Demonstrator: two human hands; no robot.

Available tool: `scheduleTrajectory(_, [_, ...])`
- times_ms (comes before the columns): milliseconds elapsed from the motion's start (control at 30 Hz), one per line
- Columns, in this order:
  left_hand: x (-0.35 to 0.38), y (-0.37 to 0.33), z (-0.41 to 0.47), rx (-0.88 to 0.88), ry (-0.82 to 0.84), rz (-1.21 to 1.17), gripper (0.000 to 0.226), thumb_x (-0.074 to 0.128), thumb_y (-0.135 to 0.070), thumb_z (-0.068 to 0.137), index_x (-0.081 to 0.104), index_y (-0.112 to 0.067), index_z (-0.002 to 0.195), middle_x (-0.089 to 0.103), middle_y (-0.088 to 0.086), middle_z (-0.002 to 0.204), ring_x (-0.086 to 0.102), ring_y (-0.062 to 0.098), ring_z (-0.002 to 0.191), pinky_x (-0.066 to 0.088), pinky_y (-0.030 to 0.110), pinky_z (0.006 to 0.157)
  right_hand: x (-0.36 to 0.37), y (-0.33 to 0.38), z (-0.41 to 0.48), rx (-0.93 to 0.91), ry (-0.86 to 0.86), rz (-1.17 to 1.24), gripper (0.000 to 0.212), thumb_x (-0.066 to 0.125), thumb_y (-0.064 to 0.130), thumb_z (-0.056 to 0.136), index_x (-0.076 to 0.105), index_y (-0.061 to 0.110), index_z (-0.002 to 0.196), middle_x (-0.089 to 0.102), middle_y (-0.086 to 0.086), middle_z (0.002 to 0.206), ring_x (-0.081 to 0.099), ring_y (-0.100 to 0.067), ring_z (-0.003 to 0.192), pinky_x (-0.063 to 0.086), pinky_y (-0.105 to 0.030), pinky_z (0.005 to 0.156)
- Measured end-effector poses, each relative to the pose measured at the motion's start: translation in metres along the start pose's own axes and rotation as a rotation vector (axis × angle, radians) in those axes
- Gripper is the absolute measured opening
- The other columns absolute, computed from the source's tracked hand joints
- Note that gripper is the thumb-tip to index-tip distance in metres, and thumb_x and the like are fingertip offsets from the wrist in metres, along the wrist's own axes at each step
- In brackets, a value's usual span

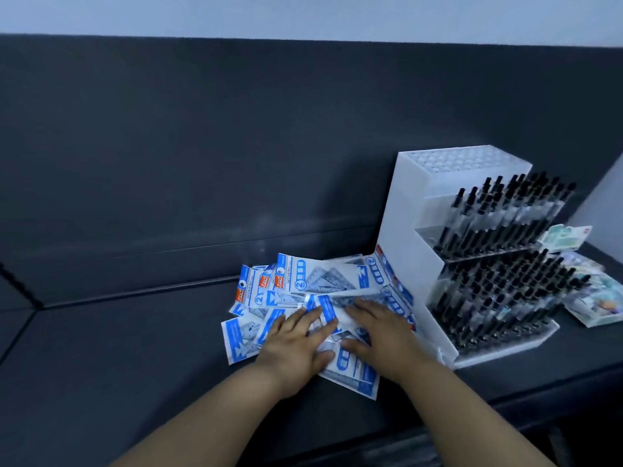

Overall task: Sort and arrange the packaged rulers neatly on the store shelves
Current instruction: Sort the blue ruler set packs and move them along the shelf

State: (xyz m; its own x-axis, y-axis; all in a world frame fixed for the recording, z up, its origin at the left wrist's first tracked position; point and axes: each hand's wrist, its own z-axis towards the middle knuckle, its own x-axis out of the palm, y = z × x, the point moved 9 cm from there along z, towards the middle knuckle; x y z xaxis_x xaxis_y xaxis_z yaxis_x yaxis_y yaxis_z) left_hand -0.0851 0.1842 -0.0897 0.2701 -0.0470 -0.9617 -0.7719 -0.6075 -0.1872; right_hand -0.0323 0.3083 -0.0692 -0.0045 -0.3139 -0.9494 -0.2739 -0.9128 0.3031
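A loose, fanned-out pile of blue-and-white packaged rulers (320, 281) lies on the dark shelf (118, 348), its right side leaning against a white pen rack. My left hand (296, 345) lies flat on the pile's left-centre with straight, spread fingers. My right hand (377, 328) rests flat on the pile's right side, fingers pointing left, thumb low on a packet near the front. Neither hand visibly curls round a packet. The packets under both palms are hidden.
A white tiered pen rack (421, 210) full of black pens (505, 264) stands right of the pile. Colourful packets (586, 291) lie behind it at the far right. A dark back panel (269, 146) rises behind the shelf. The shelf's front edge (539, 396) runs near my forearms.
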Motion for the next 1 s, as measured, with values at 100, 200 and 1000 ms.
scheduleTrajectory(100, [-0.003, -0.002, -0.004, -0.012, -0.002, -0.034, 0.056, 0.03, -0.052, 0.098, 0.007, -0.043, 0.149, -0.007, -0.013, 0.159, -0.008, 0.012, 0.146, -0.01, 0.034, 0.115, 0.003, -0.001, -0.002, -0.041, -0.053, 0.038, 0.095, 0.018, 0.079, 0.061, 0.033, 0.035, 0.144, 0.027, 0.009, 0.154, 0.022, -0.012, 0.143, 0.018, -0.035, 0.116])
scheduleTrajectory(200, [-0.005, -0.004, -0.008, -0.063, -0.064, -0.067, 0.052, 0.031, -0.049, 0.099, 0.013, -0.043, 0.148, -0.002, -0.014, 0.159, -0.003, 0.01, 0.146, -0.009, 0.031, 0.115, 0.004, -0.002, -0.004, -0.082, -0.114, 0.086, 0.091, 0.02, 0.076, 0.066, 0.044, 0.029, 0.14, 0.039, 0.001, 0.149, 0.031, -0.018, 0.141, 0.024, -0.039, 0.114])
scheduleTrajectory(1000, [-0.013, 0.029, -0.072, -0.345, -0.339, -0.152, 0.045, 0.053, -0.038, 0.094, 0.046, -0.033, 0.138, 0.042, -0.008, 0.141, 0.037, 0.015, 0.131, 0.027, 0.024, 0.106, -0.018, 0.022, -0.006, -0.22, -0.166, -0.018, 0.044, 0.056, 0.043, 0.088, 0.057, 0.025, 0.129, 0.049, -0.002, 0.139, 0.044, -0.027, 0.13, 0.034, -0.042, 0.104])
